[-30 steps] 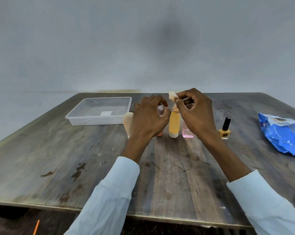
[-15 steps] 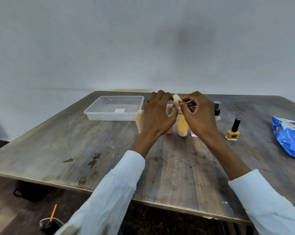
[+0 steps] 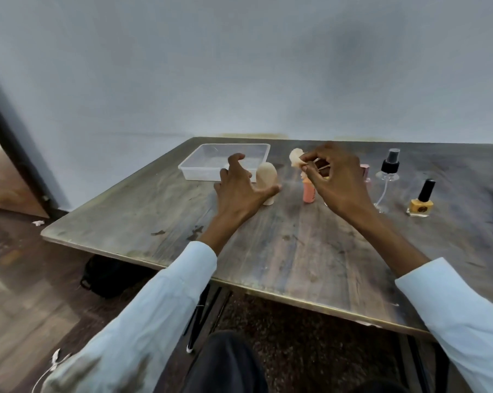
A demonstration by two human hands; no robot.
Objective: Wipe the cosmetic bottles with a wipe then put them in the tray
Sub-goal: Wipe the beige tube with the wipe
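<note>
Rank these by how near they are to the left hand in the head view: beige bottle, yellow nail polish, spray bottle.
From the left hand:
1. Beige bottle, right beside the thumb.
2. Spray bottle, past the right hand.
3. Yellow nail polish, further right, towards the table's right edge.

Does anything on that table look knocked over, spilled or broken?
Nothing stands out. The beige bottle, orange bottle, spray bottle and nail polish all stand upright on the table, and the tray sits flat.
</note>
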